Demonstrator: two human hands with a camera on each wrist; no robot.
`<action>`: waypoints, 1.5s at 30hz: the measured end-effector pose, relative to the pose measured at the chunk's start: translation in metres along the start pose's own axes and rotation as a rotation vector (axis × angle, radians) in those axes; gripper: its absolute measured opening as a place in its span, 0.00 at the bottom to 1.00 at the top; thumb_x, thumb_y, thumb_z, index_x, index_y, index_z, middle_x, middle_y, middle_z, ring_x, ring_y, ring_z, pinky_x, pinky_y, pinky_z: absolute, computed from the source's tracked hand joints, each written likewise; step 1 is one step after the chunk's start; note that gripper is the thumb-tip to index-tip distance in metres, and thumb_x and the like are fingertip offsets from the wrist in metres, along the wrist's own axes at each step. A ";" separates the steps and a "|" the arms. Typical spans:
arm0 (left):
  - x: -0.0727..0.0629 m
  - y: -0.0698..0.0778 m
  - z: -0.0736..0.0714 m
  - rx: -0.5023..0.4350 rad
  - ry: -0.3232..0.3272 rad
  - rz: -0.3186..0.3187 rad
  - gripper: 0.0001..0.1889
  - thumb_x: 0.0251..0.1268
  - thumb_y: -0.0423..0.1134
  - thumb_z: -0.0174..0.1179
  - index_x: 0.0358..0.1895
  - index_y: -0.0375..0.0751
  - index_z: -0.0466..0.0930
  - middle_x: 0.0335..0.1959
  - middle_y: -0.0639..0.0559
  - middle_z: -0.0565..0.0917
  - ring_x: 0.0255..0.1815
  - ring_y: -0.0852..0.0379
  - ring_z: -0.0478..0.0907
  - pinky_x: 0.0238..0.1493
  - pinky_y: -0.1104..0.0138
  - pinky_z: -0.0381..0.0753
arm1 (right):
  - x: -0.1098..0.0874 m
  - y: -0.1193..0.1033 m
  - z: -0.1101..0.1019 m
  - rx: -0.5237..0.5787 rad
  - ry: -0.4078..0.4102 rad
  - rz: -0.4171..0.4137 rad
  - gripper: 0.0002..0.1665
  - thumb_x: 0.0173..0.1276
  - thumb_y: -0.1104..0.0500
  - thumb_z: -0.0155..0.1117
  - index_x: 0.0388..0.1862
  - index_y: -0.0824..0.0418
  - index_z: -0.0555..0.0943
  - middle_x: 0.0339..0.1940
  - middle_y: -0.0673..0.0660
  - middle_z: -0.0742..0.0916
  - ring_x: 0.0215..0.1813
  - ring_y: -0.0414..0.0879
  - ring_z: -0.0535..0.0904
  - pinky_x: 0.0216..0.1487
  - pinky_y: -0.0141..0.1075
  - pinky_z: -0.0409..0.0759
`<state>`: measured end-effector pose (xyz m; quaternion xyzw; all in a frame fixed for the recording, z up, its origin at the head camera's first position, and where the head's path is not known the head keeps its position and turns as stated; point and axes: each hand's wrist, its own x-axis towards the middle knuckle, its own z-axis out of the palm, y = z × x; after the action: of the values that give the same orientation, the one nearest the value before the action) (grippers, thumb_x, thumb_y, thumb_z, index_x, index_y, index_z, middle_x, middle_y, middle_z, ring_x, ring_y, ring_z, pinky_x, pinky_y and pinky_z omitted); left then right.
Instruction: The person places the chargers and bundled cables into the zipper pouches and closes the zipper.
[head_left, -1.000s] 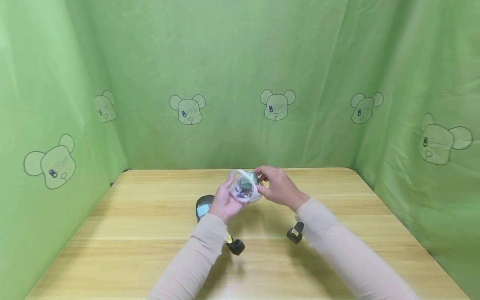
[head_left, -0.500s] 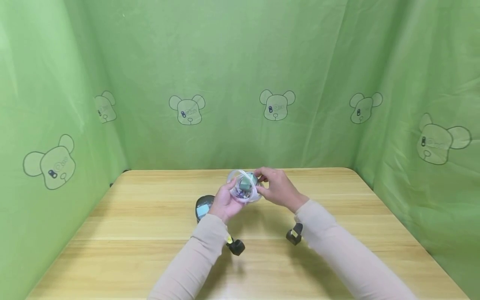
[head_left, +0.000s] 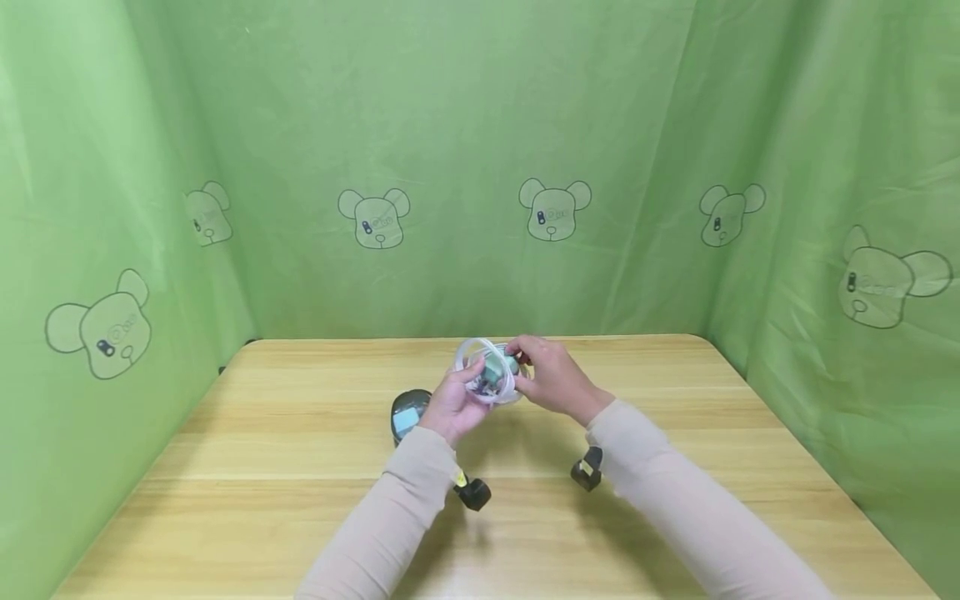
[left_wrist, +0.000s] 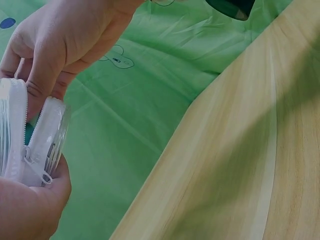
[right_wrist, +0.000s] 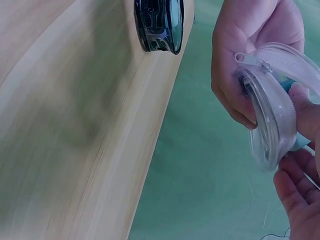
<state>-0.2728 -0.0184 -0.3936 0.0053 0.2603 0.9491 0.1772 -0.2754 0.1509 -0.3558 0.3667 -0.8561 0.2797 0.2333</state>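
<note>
My left hand (head_left: 452, 407) holds a round clear pouch (head_left: 507, 392) with a white zipper above the table. The zipper (right_wrist: 252, 60) is undone, and its pull hangs at one end of the opening in the left wrist view. Inside lie a teal piece (head_left: 492, 367) and small dark and purple bits, too small to tell apart. At the pouch's right side, my right hand (head_left: 558, 377) has its thumb in the opening and seems to pinch the teal piece. Its fingertips are partly hidden by the pouch.
A glossy black rounded case (head_left: 400, 402) with a light-blue square on it lies on the wooden table (head_left: 300, 483), just left of my left hand. Black wrist devices hang at the left wrist (head_left: 472, 493) and right wrist (head_left: 587, 468). Green curtains (head_left: 465, 275) surround the table.
The teal piece has shifted and turned inside the pouch, showing lighter toward the right hand. The left thumb reaches further over the rim. The right hand has moved slightly left.
</note>
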 end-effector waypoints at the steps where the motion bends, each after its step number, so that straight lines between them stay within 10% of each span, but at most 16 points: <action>1: 0.000 0.000 0.000 0.007 -0.001 0.001 0.30 0.74 0.30 0.46 0.75 0.47 0.49 0.71 0.38 0.62 0.71 0.43 0.60 0.69 0.46 0.62 | 0.000 0.000 0.001 0.000 0.001 0.000 0.21 0.46 0.73 0.75 0.39 0.67 0.78 0.35 0.59 0.84 0.35 0.53 0.81 0.38 0.43 0.85; 20: 0.000 0.000 0.001 0.024 0.001 -0.026 0.28 0.72 0.28 0.47 0.72 0.47 0.52 0.67 0.39 0.64 0.58 0.48 0.71 0.63 0.55 0.72 | 0.002 -0.002 0.004 -0.047 0.022 -0.006 0.15 0.50 0.72 0.72 0.38 0.67 0.80 0.34 0.59 0.86 0.35 0.52 0.81 0.39 0.41 0.84; 45: -0.002 0.009 0.003 -0.070 0.041 0.022 0.32 0.68 0.25 0.49 0.70 0.52 0.51 0.70 0.41 0.61 0.70 0.43 0.61 0.70 0.48 0.62 | -0.006 -0.005 0.000 0.003 0.124 0.009 0.15 0.61 0.68 0.67 0.45 0.72 0.77 0.33 0.60 0.82 0.35 0.52 0.80 0.39 0.41 0.85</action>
<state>-0.2733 -0.0243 -0.3863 -0.0175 0.2306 0.9594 0.1615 -0.2683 0.1511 -0.3581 0.3453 -0.8412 0.3041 0.2840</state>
